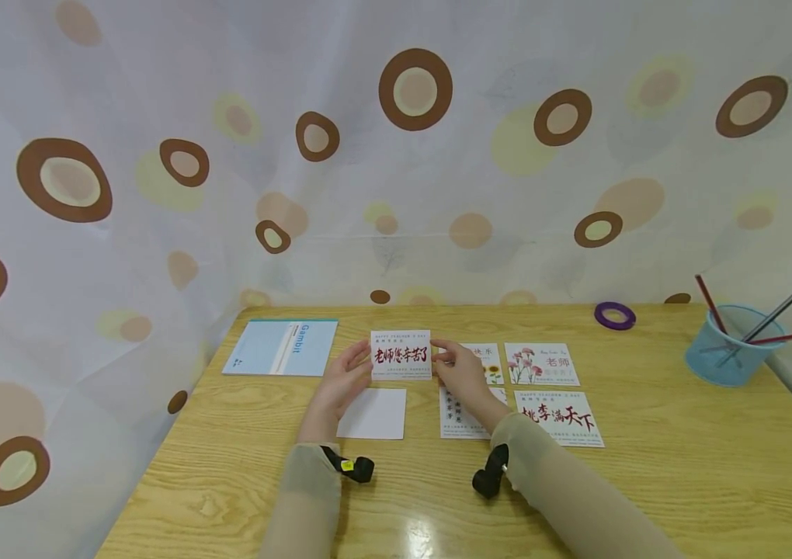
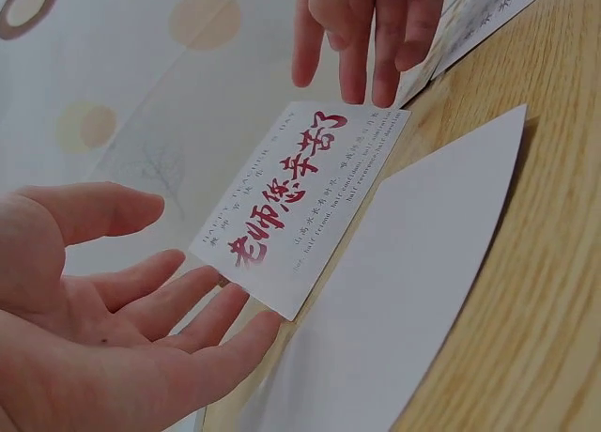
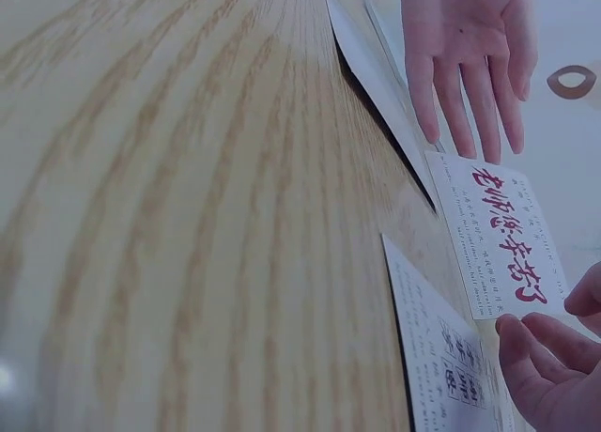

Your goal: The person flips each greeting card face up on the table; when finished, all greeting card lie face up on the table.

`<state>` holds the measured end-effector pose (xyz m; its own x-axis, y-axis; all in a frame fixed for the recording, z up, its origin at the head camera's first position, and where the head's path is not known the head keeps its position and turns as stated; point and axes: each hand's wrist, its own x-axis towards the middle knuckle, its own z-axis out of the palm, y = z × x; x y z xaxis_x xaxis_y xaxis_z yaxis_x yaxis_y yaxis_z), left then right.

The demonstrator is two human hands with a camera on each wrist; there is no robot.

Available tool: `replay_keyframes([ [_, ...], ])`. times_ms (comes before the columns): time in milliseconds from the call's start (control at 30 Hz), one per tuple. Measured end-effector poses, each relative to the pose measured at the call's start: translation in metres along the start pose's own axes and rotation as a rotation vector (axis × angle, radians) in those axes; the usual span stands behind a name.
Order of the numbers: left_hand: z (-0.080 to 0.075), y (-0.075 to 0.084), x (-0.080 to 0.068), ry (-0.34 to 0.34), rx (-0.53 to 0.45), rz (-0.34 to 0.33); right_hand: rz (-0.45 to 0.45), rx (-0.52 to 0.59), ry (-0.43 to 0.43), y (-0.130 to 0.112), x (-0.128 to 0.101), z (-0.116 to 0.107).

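Note:
A white card with red Chinese characters (image 1: 401, 355) lies on the table between the two hands. My left hand (image 1: 342, 384) has its fingertips at the card's left edge, its thumb spread apart from them in the left wrist view. At the opposite edge is my right hand (image 1: 466, 376), with loosely bent fingers touching the card and the thumb held off it in the right wrist view. Just below sits a blank white card (image 1: 373, 415). Partly under the right hand and forearm are a sunflower card (image 1: 492, 359) and a card with dark characters (image 1: 462, 419).
Farther right lie a card with pink flowers (image 1: 543, 365) and another red-lettered card (image 1: 560, 419). A pale blue notebook (image 1: 280, 347) is at the back left. Toward the back right are a purple ring (image 1: 615, 315) and a blue mesh cup (image 1: 727, 353) holding several pencils.

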<state>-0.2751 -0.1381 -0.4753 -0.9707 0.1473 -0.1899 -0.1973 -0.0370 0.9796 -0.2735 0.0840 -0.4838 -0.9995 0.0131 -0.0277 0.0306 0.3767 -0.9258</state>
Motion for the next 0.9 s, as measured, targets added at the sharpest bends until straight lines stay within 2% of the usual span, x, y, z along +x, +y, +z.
replay_keyframes([
  [267, 0.0001, 0.0, -0.0009, -0.012, 0.019, -0.003, 0.027, 0.027, -0.018, -0.0027, 0.0003, -0.0007],
  [900, 0.0016, -0.0051, -0.0019, -0.042, 0.026, -0.045, 0.023, -0.05, -0.038, 0.001, -0.0008, 0.003],
])
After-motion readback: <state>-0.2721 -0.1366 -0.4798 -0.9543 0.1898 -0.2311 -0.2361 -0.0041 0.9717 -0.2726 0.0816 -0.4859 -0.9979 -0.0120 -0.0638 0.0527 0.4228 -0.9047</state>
